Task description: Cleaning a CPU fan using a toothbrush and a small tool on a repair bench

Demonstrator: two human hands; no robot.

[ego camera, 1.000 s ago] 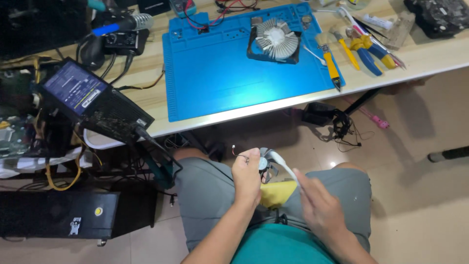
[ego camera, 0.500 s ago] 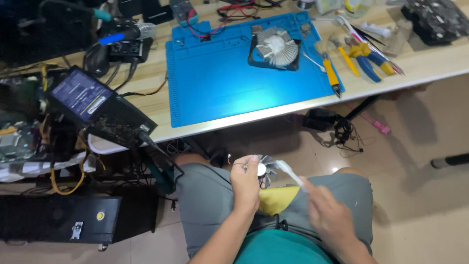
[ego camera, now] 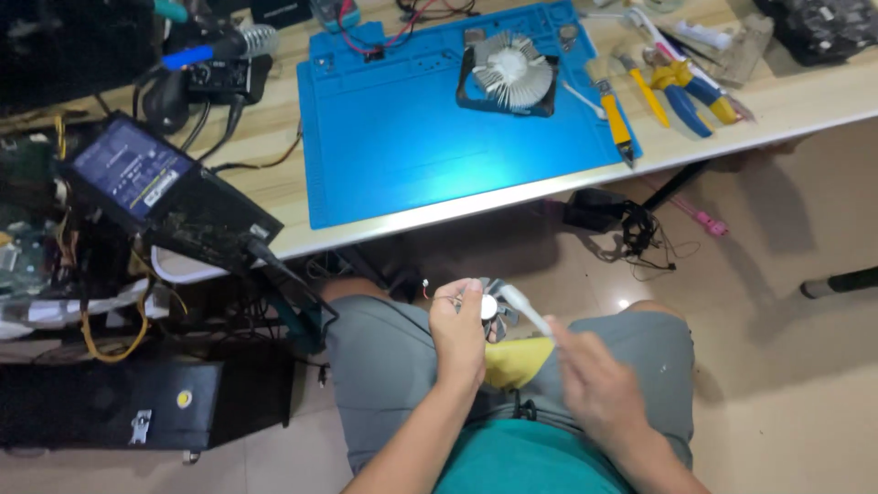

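Observation:
Over my lap, my left hand (ego camera: 457, 334) grips a small dark fan (ego camera: 492, 306) with a round pale hub, held by its edge. My right hand (ego camera: 594, 389), blurred by motion, holds a slim white tool (ego camera: 526, 311) whose tip lies against the fan. A yellow cloth (ego camera: 514, 362) rests on my grey shorts under both hands. A thin wire with a small red plug (ego camera: 426, 291) hangs from the fan to its left.
A blue work mat (ego camera: 412, 137) on the wooden table carries a finned cooler (ego camera: 509, 73). Yellow screwdrivers and blue pliers (ego camera: 681, 87) lie to its right. A black power supply (ego camera: 155, 187) overhangs the table's left edge, with a dark case (ego camera: 137, 402) on the floor below it.
My right hand has shifted slightly down and right, with the white tool still against the fan. My left hand keeps its grip on the fan.

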